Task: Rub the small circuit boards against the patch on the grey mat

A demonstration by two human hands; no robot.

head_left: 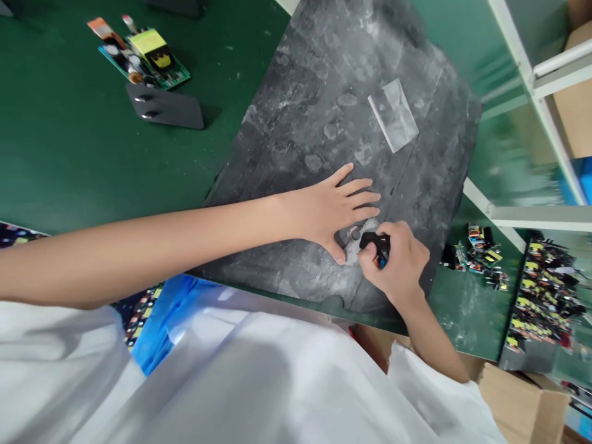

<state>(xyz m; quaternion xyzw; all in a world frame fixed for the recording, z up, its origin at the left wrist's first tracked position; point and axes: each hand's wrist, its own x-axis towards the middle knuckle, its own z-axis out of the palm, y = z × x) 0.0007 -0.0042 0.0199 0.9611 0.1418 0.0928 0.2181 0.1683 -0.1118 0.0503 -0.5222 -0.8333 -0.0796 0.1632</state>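
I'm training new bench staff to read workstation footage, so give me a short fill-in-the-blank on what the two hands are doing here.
1. The left hand lies flat, fingers spread, on the dark grey ____.
2. The right hand pinches a small ____ part.
3. A clear plastic bag lies on the mat, ____ from both hands.
4. A circuit board sits on the ____ table.

Missing words: mat; black; apart; green
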